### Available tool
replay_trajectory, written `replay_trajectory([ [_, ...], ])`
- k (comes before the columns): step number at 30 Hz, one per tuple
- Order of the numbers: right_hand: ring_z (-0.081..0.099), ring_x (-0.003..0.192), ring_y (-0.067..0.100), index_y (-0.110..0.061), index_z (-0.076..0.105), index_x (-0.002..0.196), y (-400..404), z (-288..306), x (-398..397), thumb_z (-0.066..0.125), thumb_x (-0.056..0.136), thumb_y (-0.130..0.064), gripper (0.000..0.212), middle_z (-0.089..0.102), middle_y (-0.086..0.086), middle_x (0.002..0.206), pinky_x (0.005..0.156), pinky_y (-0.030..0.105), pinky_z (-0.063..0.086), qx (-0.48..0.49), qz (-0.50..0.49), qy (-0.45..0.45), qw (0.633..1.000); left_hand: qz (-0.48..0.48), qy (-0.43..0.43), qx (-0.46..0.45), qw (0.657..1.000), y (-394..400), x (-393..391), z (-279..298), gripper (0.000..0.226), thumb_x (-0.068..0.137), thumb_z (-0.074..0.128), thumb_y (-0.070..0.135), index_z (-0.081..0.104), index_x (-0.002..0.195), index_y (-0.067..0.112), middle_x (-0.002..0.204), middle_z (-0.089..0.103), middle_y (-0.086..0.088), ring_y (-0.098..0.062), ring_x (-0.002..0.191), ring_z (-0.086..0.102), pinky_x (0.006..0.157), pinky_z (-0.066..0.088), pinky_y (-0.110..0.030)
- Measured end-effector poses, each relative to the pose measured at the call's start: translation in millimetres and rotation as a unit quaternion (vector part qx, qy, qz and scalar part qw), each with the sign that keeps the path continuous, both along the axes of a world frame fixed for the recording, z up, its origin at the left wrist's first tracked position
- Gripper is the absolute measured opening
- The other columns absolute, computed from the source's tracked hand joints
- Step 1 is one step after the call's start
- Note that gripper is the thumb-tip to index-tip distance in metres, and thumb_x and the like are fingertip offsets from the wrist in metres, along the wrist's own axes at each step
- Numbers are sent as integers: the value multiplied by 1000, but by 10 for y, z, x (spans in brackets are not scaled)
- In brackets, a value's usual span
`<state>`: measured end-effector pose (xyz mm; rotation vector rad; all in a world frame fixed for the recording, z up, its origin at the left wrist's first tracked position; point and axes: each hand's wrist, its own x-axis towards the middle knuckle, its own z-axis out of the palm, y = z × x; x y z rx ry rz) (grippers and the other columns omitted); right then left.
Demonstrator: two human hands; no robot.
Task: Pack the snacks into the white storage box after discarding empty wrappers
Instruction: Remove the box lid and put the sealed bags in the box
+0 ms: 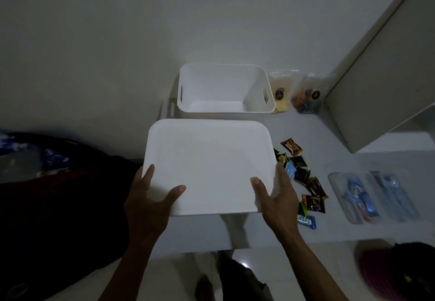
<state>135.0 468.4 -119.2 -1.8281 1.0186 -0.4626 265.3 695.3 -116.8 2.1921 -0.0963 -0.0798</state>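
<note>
— Both hands hold the flat white plastic lid by its near corners: the left hand has its thumb on top and fingers along the left edge, and the right hand mirrors it.

— How will it handle?

— Light and stiff, I'd judge, though smooth plastic can slip, so gripping the rim suits it.

— And the box?

— That open white plastic storage box with cut-out handles stands at the counter's far edge against the wall, seemingly empty. Those handles are where to lift it.

— The snacks?

— Small foil-wrapped snack packets lie scattered just right of the lid (light, crinkly, easily pinched). Two clear pouches stand beside the box, and a clear tray sits near the counter's right edge.
</note>
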Motion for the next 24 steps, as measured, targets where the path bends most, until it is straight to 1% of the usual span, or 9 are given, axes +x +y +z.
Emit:
replay_trajectory([
  [2, 33, 128, 1, -16, 29, 153, 98, -191, -99, 72, 84, -42, 86, 40, -1, 153, 105, 22, 30, 14, 3, 25, 1000, -5, 32, 31, 999, 93, -94, -198, 90, 66, 85, 44, 47, 144, 21, 154, 38, -3, -24, 137, 39, 112, 31, -38],
  [6, 38, 138, 12, -17, 30, 153, 143, -612, -145, 72, 82, -50, 89, 42, 2, 153, 112, 31, 34, 51, 4, 69, 996, -19, 99, 47, 994, 151, -145, -646, 93, 63, 86, 47, 47, 144, 21, 155, 35, -5, -26, 139, 37, 116, 30, -42],
  [8, 35, 137, 9, -13, 29, 153, 111, -805, -120, 72, 84, -45, 88, 38, 3, 154, 110, 23, 28, 64, 3, 81, 995, -24, 121, 49, 991, 124, -137, -842, 92, 65, 86, 45, 47, 144, 19, 155, 35, -5, -27, 139, 37, 115, 31, -41],
  [10, 35, 139, 13, -11, 27, 153, 61, -1015, -74, 71, 85, -43, 87, 36, 4, 155, 107, 20, 26, 53, 10, 93, 994, -27, 130, 58, 989, 71, -96, -1026, 91, 67, 86, 41, 47, 145, 17, 155, 35, -8, -28, 139, 37, 114, 29, -39],
  [12, 36, 141, 19, -11, 27, 153, 12, -1211, -24, 70, 85, -47, 88, 36, 5, 156, 112, 26, 28, 42, 15, 107, 993, -33, 128, 76, 988, 17, -37, -1201, 91, 67, 86, 40, 46, 145, 15, 155, 34, -9, -28, 139, 36, 114, 27, -36],
  [16, 35, 143, 25, -13, 28, 153, -53, -1529, 20, 62, 85, -61, 90, 37, 8, 155, 117, 50, 28, -23, 22, 141, 989, -39, 118, 103, 987, -62, 8, -1483, 94, 67, 85, 45, 44, 147, 18, 158, 28, -9, -28, 142, 33, 115, 28, -38],
  [19, 32, 144, 26, -11, 28, 152, -78, -1622, 26, 52, 84, -63, 89, 36, 11, 156, 118, 50, 23, -60, 26, 158, 985, -44, 95, 128, 986, -101, -19, -1590, 95, 70, 82, 48, 38, 150, 19, 160, 24, -8, -29, 143, 30, 116, 28, -42],
  [23, 40, 136, 30, -7, 36, 144, -53, -1749, -26, 48, 88, -63, 80, 46, 14, 144, 111, 57, 31, -89, 40, 160, 982, -56, 74, 157, 983, -117, -80, -1690, 96, 75, 77, 50, 31, 153, 18, 162, 17, -9, -31, 145, 25, 117, 26, -45],
  [24, 39, 136, 30, -7, 37, 142, -43, -1789, -44, 46, 89, -63, 78, 45, 14, 144, 112, 58, 29, -102, 50, 167, 979, -61, 70, 163, 982, -117, -96, -1719, 96, 76, 77, 50, 30, 153, 17, 163, 15, -9, -31, 146, 23, 117, 26, -45],
])
